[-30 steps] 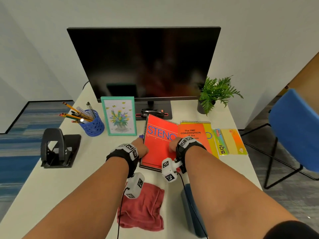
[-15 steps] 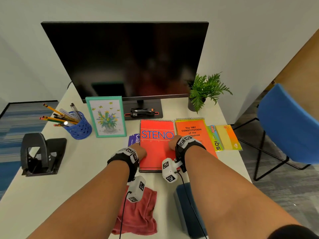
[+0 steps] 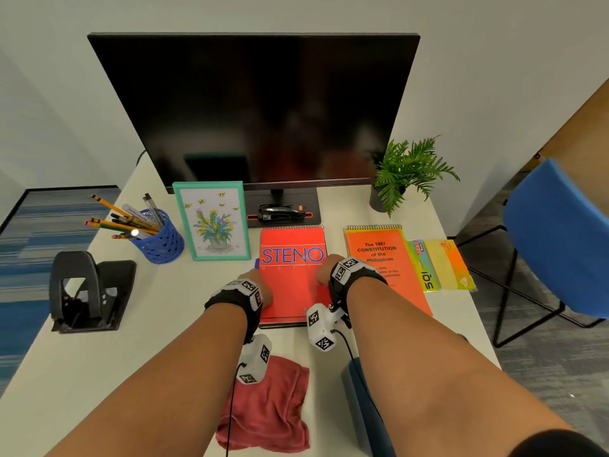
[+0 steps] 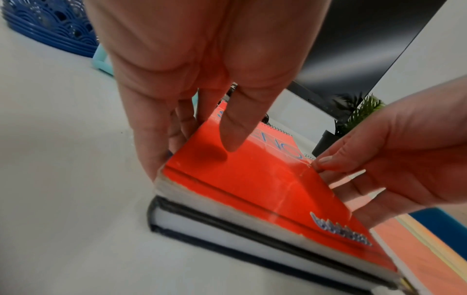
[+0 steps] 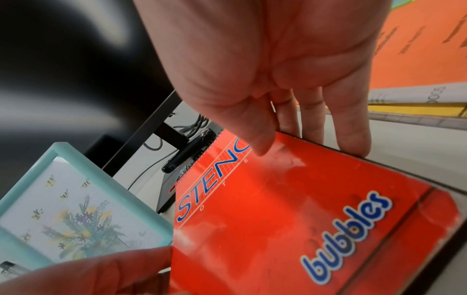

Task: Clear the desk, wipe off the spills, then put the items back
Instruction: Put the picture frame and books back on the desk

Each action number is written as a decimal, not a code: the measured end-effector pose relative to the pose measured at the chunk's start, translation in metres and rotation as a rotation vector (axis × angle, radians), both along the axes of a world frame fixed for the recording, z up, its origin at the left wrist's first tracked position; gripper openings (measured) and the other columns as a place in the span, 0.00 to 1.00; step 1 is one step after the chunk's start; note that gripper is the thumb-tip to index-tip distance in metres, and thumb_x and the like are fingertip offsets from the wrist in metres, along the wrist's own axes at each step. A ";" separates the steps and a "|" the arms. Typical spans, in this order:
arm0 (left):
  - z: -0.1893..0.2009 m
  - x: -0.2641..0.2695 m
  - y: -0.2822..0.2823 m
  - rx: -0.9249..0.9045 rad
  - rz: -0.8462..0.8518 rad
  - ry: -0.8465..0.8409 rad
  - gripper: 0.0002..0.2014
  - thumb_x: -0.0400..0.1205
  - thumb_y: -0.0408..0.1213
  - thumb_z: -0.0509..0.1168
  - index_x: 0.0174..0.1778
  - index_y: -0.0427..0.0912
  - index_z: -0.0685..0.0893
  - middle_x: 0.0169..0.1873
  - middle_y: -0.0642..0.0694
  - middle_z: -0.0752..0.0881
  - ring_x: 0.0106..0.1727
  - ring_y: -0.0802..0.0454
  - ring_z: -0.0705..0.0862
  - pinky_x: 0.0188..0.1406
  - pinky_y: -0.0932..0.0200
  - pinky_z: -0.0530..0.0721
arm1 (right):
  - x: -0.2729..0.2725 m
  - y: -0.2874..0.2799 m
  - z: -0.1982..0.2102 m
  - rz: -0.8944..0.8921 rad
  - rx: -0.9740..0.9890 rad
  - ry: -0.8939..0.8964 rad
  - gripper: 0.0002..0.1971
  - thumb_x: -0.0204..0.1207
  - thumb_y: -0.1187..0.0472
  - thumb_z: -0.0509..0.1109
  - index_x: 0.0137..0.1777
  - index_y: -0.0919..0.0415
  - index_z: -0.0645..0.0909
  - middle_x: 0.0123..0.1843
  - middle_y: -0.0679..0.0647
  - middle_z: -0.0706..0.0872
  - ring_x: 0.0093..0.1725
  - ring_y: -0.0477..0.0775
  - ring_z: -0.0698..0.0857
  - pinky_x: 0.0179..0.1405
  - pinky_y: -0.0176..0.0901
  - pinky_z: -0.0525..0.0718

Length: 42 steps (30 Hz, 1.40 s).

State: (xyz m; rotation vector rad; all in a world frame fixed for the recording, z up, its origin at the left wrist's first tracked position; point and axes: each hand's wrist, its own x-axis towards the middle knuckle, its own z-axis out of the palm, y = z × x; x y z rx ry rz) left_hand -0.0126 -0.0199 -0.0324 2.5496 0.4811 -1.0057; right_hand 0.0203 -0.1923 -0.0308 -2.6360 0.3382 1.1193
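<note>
A white desk (image 3: 99, 374) fills the room's corner, with a big dark monitor (image 3: 253, 107) at the back. Centred before it, the red steno notebook (image 3: 290, 288) lies on top of a dark-covered book (image 4: 227, 229). The left hand (image 3: 255, 291) clamps the notebook's left edge, thumb on the cover, fingers down the side. The right hand (image 3: 324, 270) grips the right edge the same way. Just right lies an orange booklet (image 3: 382, 258). Nearer the front edge sits a crumpled red cloth (image 3: 273, 407). Left of the notebook stands a teal picture frame (image 3: 211, 219).
</note>
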 end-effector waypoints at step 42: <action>0.000 0.015 -0.159 -0.432 -0.171 -0.058 0.32 0.78 0.31 0.69 0.79 0.38 0.68 0.67 0.39 0.78 0.66 0.42 0.80 0.64 0.45 0.84 | -0.024 -0.148 0.062 0.344 -0.239 0.017 0.09 0.75 0.60 0.71 0.48 0.61 0.73 0.41 0.57 0.77 0.45 0.60 0.77 0.51 0.49 0.83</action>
